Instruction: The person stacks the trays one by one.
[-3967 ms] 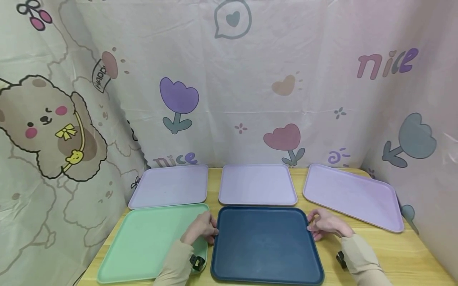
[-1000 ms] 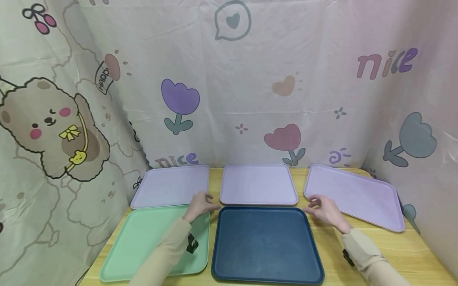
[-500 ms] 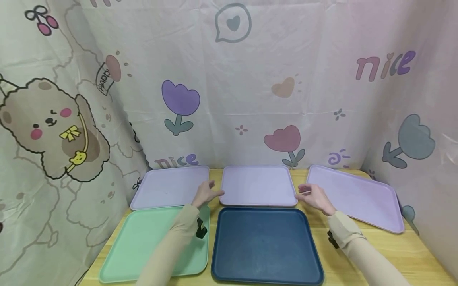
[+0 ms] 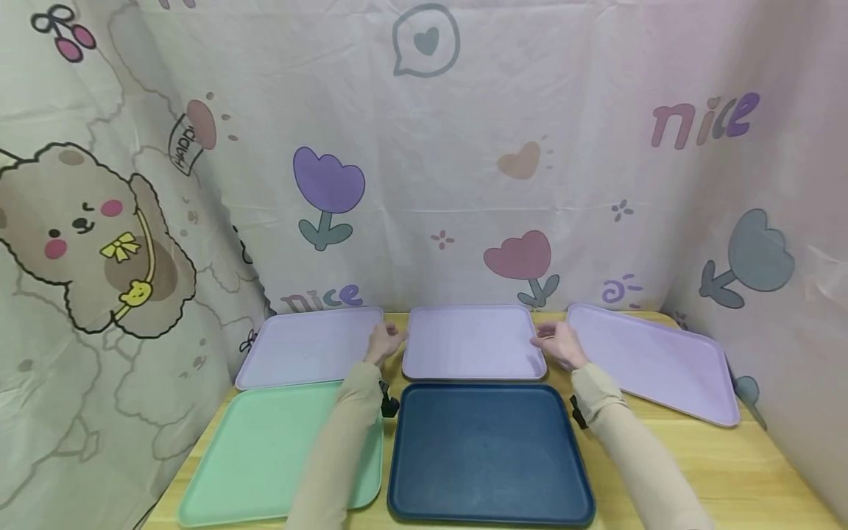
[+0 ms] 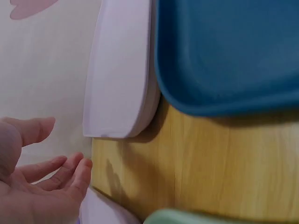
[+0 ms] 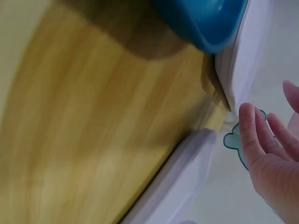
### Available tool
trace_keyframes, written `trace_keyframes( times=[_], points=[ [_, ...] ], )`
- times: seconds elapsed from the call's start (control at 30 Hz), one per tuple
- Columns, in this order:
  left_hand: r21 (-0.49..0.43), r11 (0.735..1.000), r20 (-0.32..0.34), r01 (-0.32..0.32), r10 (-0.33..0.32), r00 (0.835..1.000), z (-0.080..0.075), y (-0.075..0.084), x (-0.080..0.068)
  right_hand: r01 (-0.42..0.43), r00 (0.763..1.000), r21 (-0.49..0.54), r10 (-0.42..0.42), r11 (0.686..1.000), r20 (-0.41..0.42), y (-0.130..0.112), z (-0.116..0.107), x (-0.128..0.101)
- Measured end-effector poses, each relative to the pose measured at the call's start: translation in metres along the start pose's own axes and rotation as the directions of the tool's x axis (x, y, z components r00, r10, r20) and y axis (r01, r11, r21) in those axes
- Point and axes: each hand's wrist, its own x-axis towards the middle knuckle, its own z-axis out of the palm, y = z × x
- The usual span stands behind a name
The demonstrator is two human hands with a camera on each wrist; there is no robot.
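Note:
A lilac tray (image 4: 472, 342) lies at the back middle of the wooden table (image 4: 695, 456). My left hand (image 4: 386, 342) hovers at its left edge and my right hand (image 4: 556, 343) at its right edge. Both hands have relaxed, spread fingers and hold nothing. In the left wrist view the left hand (image 5: 56, 158) sits a short gap away from the lilac tray's (image 5: 119, 79) corner. In the right wrist view the right hand (image 6: 261, 135) is likewise just clear of the lilac tray's (image 6: 243, 60) rim. A dark blue tray (image 4: 489, 449) lies in front, between my forearms.
A green tray (image 4: 265, 456) lies front left, another lilac tray (image 4: 308, 346) back left, and a third lilac tray (image 4: 652, 361) lies angled at the back right. Printed curtains (image 4: 424, 184) close in the table on three sides.
Both hands left the sides of the dark blue tray and moved away from me to the two sides of the middle lilac tray. No tray has moved.

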Motion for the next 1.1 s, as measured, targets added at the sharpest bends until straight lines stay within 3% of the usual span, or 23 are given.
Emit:
trace_keyframes(
  times=[0.37, 0.47, 0.53, 0.67, 0.77, 0.87, 1.0, 1.1],
  points=[
    [-0.040, 0.999, -0.021, 0.025, -0.026, 0.999, 0.011, -0.006, 0.011, -0.075, 0.997, -0.037, 0.075, 0.996, -0.018, 0.000, 0.008, 0.013],
    [-0.069, 0.997, 0.003, 0.027, -0.027, 1.000, 0.012, -0.017, 0.023, -0.089, 0.996, -0.029, 0.089, 0.996, -0.005, 0.001, 0.009, 0.016],
    [-0.082, 0.997, 0.016, -0.010, 0.011, 1.000, 0.013, -0.026, 0.032, -0.103, 0.995, -0.019, 0.103, 0.994, 0.006, 0.001, 0.010, 0.018],
    [-0.067, 0.989, 0.027, -0.136, 0.138, 0.990, 0.038, -0.090, 0.090, -0.130, 0.991, 0.013, 0.130, 0.991, 0.023, 0.002, 0.010, 0.021],
    [-0.084, 0.991, 0.055, -0.102, 0.106, 0.993, 0.061, -0.137, 0.138, -0.150, 0.988, 0.041, 0.149, 0.988, 0.040, 0.004, 0.009, 0.023],
    [-0.087, 0.995, 0.065, -0.047, 0.052, 0.996, 0.068, -0.147, 0.148, -0.168, 0.985, 0.063, 0.164, 0.984, 0.056, 0.005, 0.008, 0.024],
    [-0.059, 0.997, 0.034, -0.040, 0.042, 0.999, 0.075, -0.155, 0.155, -0.177, 0.983, 0.086, 0.171, 0.980, 0.068, 0.005, 0.008, 0.024],
    [-0.077, 0.996, 0.048, -0.034, 0.038, 0.998, 0.075, -0.156, 0.156, -0.183, 0.982, 0.100, 0.177, 0.978, 0.069, 0.004, 0.009, 0.024]
  ],
)
